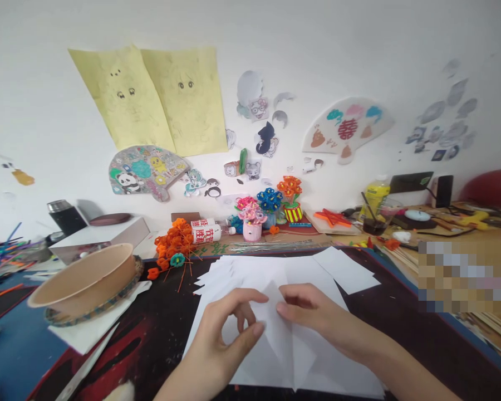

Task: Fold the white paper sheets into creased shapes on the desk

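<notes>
A folded white sheet of paper (278, 334) with a pointed top stands over a spread of white paper sheets (217, 312) on the dark mat. My right hand (317, 312) pinches its right edge near the top between thumb and fingers. At the left side of the fold is my left hand (229, 334), its fingers curved and its thumb apart from the index finger. Whether the left index fingertip touches the paper I cannot tell. One loose white sheet (350, 270) lies at the back right of the spread.
A round tan bowl-like container (83, 278) stands at left, near a white-handled blade (87, 362). Orange craft flowers (173, 245) and a pink flower pot (253, 228) line the back. A cup of dark liquid (374, 223) and yellow bottle (376, 195) stand back right.
</notes>
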A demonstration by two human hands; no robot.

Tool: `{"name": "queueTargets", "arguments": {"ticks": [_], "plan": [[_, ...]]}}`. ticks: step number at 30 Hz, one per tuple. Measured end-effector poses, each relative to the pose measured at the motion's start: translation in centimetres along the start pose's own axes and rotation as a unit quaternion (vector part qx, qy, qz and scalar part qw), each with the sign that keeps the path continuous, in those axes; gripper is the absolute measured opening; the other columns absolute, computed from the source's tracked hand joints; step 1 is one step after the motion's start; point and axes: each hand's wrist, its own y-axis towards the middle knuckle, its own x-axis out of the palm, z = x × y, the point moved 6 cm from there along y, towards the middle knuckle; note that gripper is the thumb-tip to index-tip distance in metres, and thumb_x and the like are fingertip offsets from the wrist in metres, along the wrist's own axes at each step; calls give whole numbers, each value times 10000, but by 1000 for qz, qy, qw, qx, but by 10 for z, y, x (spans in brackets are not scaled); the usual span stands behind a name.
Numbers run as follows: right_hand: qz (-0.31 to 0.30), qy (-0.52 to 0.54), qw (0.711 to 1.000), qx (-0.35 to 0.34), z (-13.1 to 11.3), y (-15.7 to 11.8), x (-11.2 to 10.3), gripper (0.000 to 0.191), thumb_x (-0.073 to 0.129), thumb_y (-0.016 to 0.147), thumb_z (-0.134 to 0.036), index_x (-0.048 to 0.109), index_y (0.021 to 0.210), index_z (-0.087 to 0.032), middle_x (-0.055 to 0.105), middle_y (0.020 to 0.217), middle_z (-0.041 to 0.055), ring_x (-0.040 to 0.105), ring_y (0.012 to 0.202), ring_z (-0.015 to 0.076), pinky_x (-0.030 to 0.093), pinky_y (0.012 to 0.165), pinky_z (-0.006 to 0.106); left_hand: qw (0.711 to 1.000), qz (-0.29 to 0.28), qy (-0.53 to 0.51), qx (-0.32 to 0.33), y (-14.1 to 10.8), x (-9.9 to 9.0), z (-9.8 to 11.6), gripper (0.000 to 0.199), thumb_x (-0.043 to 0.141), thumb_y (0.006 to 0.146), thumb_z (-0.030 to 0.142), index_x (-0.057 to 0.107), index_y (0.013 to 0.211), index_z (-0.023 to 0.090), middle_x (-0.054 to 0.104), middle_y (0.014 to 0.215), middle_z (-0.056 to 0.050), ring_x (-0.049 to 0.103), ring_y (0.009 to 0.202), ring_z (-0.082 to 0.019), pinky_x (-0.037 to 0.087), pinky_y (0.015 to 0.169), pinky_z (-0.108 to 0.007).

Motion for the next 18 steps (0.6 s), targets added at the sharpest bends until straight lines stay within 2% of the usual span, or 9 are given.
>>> {"name": "queueTargets", "arguments": {"ticks": [3,5,8,11,13,15,17,18], "plan": [[-5,-9,1000,-19,-1,3,1,409,699,770,-536,530,636,-188,449,621,-42,425,592,114,339,537,231,996,13,-89,-11,2,5,-8,503,679,827,334,465,1280,296,620,873,-7,556,683,-141,442,687,-261],[26,-25,999,-33,0,6,-1,424,693,776,-536,522,616,-182,404,574,-55,384,539,95,299,493,223,990,19,-140,-23,3,10,-12,542,670,822,383,428,1294,274,614,895,-17,551,643,-131,437,643,-254],[72,-38,995,-60,1,9,-3,400,686,780,-534,586,657,-166,424,535,-56,388,482,81,288,452,218,993,-8,-106,-61,4,20,-14,382,608,850,422,555,1160,205,598,753,-6,527,616,-140,410,607,-249],[70,-6,995,-69,2,11,-1,395,682,770,-541,628,780,-150,528,568,-28,481,447,95,341,421,220,995,5,-16,-99,6,21,-14,248,565,867,393,643,976,185,606,727,-10,507,650,-152,394,616,-247],[72,5,996,-56,5,12,-1,395,700,750,-525,609,821,-148,582,640,-6,529,429,103,359,397,220,993,37,20,-111,7,15,-16,226,547,863,386,633,830,180,587,713,-3,486,656,-151,389,618,-244],[85,-5,996,-35,9,14,-6,385,701,747,-503,587,847,-149,620,709,17,542,408,101,342,369,214,990,59,36,-121,9,8,-19,257,543,847,400,578,717,180,488,631,25,442,623,-142,378,581,-233],[99,-33,994,-26,12,15,-14,372,670,771,-491,580,881,-147,641,738,35,538,401,99,330,362,212,989,43,35,-141,11,5,-24,279,541,833,425,543,687,187,360,580,55,391,569,-131,356,513,-220],[106,-49,993,-25,12,15,-18,371,650,785,-488,586,913,-146,644,756,38,539,412,100,335,371,215,988,16,29,-151,12,6,-26,277,538,832,429,545,696,188,327,572,63,376,548,-126,343,489,-216]]}}
